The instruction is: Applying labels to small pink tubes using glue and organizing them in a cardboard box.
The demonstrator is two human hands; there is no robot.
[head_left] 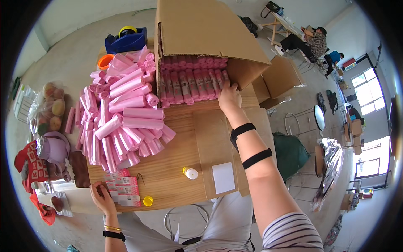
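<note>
A large cardboard box [210, 31] lies on its side on the table, its opening toward me. Stacked rows of pink plastic bag rolls [189, 86] with paper bands fill its lower part. My right hand [230, 95] is closed at the right end of the front row, on a banded roll mostly hidden by the fingers. At the table's front left edge, my left hand [100, 196] has curled fingers beside a sheet of pink-and-white labels [126, 189]; what they hold, if anything, is hidden. A big heap of unbanded pink rolls [121, 113] lies left of the box.
A blue tape dispenser [128, 40] and an orange ring [105, 61] stand behind the heap. Nearer me are a white glue bottle [191, 173], a yellow cap [147, 200] and a white card [223, 178] on flat cardboard [203, 147]. People sit at the far right.
</note>
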